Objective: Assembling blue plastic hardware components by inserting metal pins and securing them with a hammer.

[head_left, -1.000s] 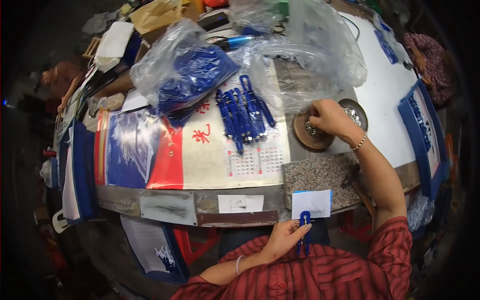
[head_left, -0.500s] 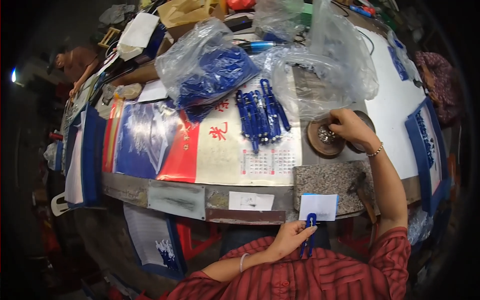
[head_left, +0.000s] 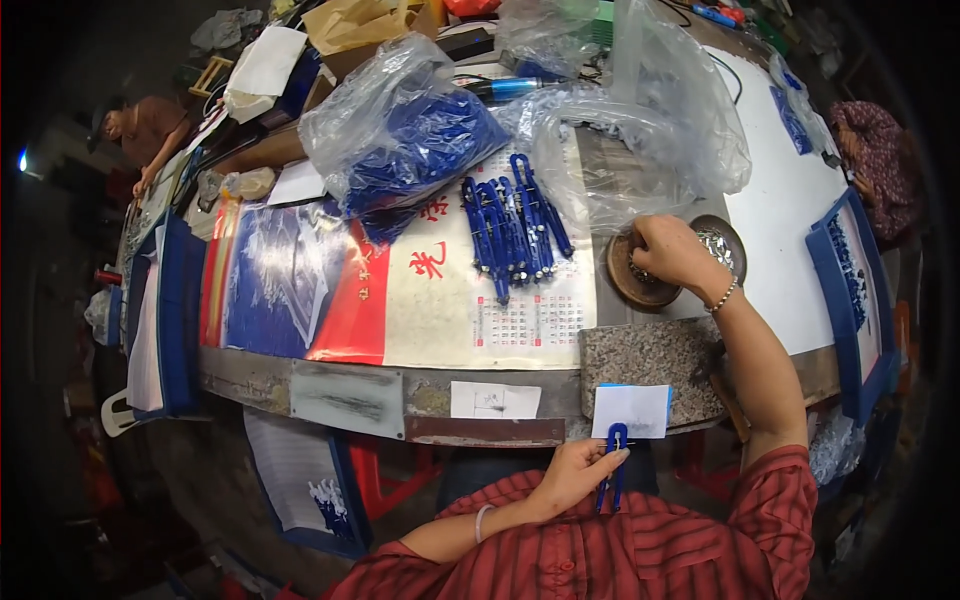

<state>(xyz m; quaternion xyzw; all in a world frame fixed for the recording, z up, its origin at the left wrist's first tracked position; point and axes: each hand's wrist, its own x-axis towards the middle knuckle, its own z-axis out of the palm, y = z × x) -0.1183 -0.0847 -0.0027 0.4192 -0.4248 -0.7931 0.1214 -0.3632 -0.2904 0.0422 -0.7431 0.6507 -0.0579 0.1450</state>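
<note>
Blue clip (head_left: 616,468) is pinched in the left hand (head_left: 575,476) just below the table (head_left: 640,355) edge; right hand (head_left: 668,252) fingers are closed over small metal parts in the dish (head_left: 640,285). Finished clips (head_left: 512,235) are piled beyond.

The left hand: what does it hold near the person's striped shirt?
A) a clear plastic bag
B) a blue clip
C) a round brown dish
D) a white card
B: the left hand pinches a blue clip just below the table edge, while the right hand rests over the round brown dish.
</note>
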